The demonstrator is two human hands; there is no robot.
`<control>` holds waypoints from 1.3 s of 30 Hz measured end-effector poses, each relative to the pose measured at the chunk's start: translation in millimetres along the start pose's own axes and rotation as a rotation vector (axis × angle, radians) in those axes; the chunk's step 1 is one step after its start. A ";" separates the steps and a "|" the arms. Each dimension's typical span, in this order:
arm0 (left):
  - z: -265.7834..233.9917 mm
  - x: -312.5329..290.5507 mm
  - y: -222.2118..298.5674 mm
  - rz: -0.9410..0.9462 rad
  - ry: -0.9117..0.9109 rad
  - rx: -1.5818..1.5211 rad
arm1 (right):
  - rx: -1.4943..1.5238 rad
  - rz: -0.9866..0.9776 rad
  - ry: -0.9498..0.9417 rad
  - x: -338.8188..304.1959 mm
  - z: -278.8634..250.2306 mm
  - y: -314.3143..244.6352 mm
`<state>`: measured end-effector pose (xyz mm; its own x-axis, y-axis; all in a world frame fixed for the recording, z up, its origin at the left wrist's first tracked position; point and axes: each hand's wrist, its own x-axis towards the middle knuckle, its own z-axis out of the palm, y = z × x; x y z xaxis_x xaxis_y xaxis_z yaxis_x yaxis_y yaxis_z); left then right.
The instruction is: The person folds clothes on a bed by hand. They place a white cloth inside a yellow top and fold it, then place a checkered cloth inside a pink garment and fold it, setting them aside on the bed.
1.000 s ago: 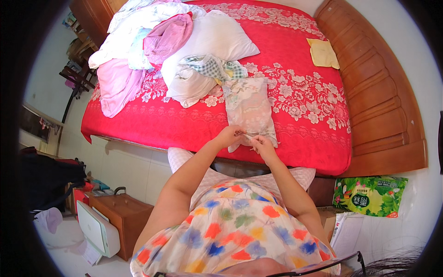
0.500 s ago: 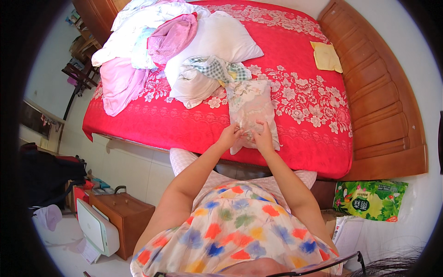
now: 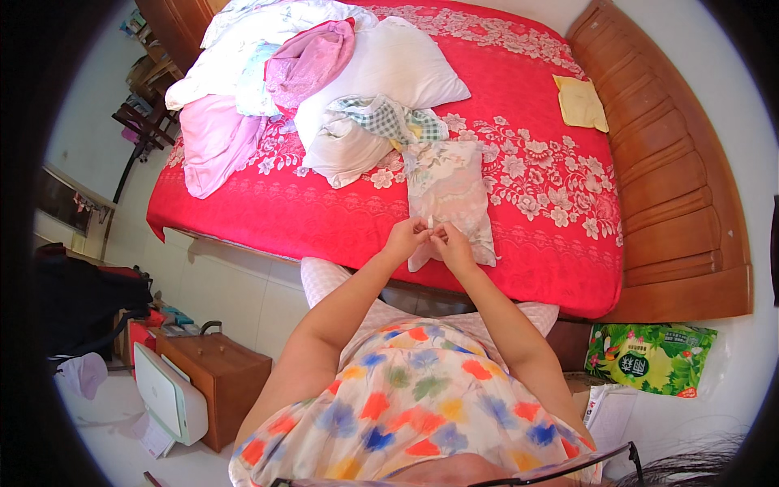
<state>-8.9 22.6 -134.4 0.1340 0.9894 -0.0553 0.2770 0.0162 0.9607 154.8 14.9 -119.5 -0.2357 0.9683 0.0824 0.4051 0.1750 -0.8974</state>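
Note:
A pale floral pillowcase (image 3: 450, 187) lies flat on the red bed cover, its lower end toward me at the bed's edge. Over that end my left hand (image 3: 410, 237) and my right hand (image 3: 451, 245) meet at the fingertips, both closed in a pinch. Between them pokes up a small white strip (image 3: 431, 221), which looks to be in my left fingers. What my right fingers grip is too small to make out. Just beyond the pillowcase lies a green checked cloth (image 3: 381, 118), draped on a cream pillow (image 3: 345, 154).
A white pillow (image 3: 406, 61), a pink cloth (image 3: 312, 61) and a pink sheet (image 3: 215, 142) pile up at the bed's far left. A folded yellow cloth (image 3: 581, 103) rests near the wooden headboard (image 3: 661, 178). Below left stand a brown case (image 3: 223, 381) and a white printer (image 3: 166, 398).
My hands have come together from slightly apart, and their fingertips now meet over the pillowcase. A small white strip stands up between them. The view has shifted slightly.

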 end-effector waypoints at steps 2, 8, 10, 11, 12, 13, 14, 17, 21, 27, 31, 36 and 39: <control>-1.5 1.7 -16.9 -0.002 0.027 -0.073 | 0.014 -0.035 0.002 1.8 3.9 -2.4; 2.5 -5.0 6.1 0.070 0.086 -0.009 | -0.186 -0.203 0.087 -1.7 1.3 6.6; 0.9 -8.1 7.2 0.098 0.062 -0.024 | -0.205 -0.141 0.073 -5.2 1.5 -2.0; 0.0 -9.4 7.6 0.112 0.050 -0.032 | -0.186 -0.113 0.063 -5.5 3.4 -1.1; -0.5 -9.7 5.8 0.117 0.041 -0.026 | -0.168 -0.085 0.054 -5.3 5.1 -0.1; -1.3 -10.0 3.8 0.121 0.033 -0.021 | -0.149 -0.057 0.045 -5.3 7.0 1.0; -1.8 -10.4 1.9 0.124 0.024 -0.016 | -0.102 -0.046 0.064 -5.6 9.4 2.0; -2.6 -12.1 -2.4 0.212 0.050 0.069 | 0.042 0.046 0.091 -4.9 16.5 6.4; -1.7 -14.8 7.0 0.207 0.128 0.149 | 0.243 0.324 0.042 -3.1 20.0 18.6; -3.0 -15.1 8.3 0.220 0.138 0.182 | 0.766 0.605 -0.246 1.8 6.6 21.9; -3.9 -17.5 6.3 0.303 0.124 0.284 | 1.030 0.595 -0.317 3.0 -1.1 25.7; -3.2 -20.5 13.3 0.301 0.107 0.297 | 1.031 0.598 -0.307 1.1 -1.5 27.8; -4.3 -18.9 11.8 0.341 0.118 0.344 | 1.010 0.590 -0.312 1.3 -0.5 29.5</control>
<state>-12.2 4.7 -120.9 0.1691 0.9398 0.2969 0.5362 -0.3405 0.7724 166.8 21.4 -145.7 -0.5065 0.7432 -0.4371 -0.3172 -0.6321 -0.7070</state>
